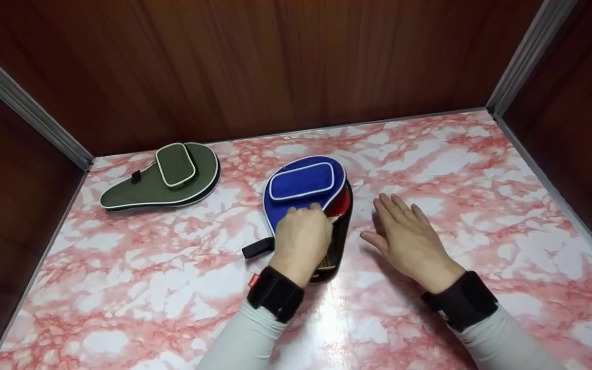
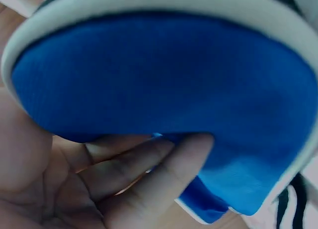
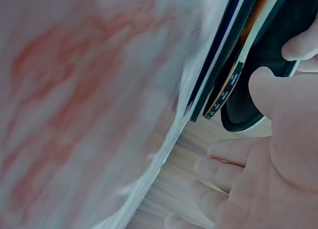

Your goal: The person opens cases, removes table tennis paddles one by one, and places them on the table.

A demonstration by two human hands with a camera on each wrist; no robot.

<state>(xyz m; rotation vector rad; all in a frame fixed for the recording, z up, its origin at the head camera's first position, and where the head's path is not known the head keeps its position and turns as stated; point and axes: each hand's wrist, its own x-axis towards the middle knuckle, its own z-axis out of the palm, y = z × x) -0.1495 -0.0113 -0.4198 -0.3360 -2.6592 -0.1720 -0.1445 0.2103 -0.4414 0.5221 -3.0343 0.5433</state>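
A blue table tennis paddle case (image 1: 302, 181) with white piping lies partly unzipped on the tabletop, its front cover peeled up along the right side. Inside shows a red-faced paddle (image 1: 341, 204); its lettered edge (image 3: 229, 89) appears in the right wrist view. My left hand (image 1: 302, 237) grips the lower part of the cover, folding it back over the handle end. In the left wrist view the blue fabric (image 2: 154, 75) bulges above the curled fingers (image 2: 171, 177). To the right of the case, my right hand (image 1: 411, 241) is spread palm down, holding nothing.
An olive green paddle case (image 1: 144, 192) with a small pocket lies at the back left. From the blue case's left side a black strap (image 1: 258, 248) sticks out. Wood-patterned panels (image 1: 296, 67) enclose the marbled red and white table (image 1: 136, 303) at the back and both sides.
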